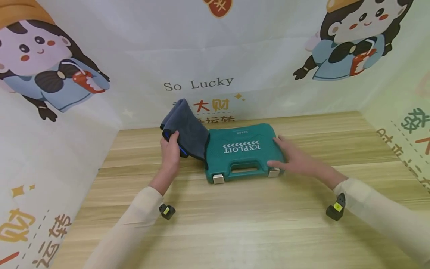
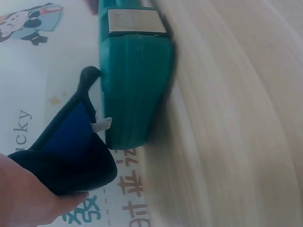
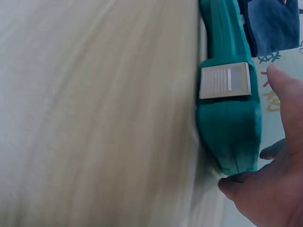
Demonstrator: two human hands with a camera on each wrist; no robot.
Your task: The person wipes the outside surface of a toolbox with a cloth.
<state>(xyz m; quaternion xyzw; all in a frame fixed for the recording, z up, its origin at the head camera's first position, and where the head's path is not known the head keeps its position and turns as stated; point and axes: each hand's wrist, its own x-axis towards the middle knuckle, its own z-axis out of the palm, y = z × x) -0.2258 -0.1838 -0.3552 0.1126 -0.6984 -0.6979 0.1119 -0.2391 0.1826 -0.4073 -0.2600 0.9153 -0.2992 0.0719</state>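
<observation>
My left hand (image 1: 170, 151) pinches a grey cloth (image 1: 191, 129) with black edging and a blue underside. Part of the cloth stands up folded, and its right edge meets the left end of a teal plastic tool case (image 1: 242, 136). In the left wrist view, the blue underside and a small white tag (image 2: 101, 125) show. The case lies flat and closed, its handle and two metal latches toward me, its EXPLOIT lettering upside down. At the case's right end rests my right hand (image 1: 297, 158), thumb near the right latch (image 3: 225, 80) and fingers extended along the side.
A wood-grain table (image 1: 235, 224) extends under the case. White printed sheeting (image 1: 268, 93) with cartoon figures and lettering rises behind and at both sides. Small black cameras (image 1: 167, 211) are strapped at both wrists.
</observation>
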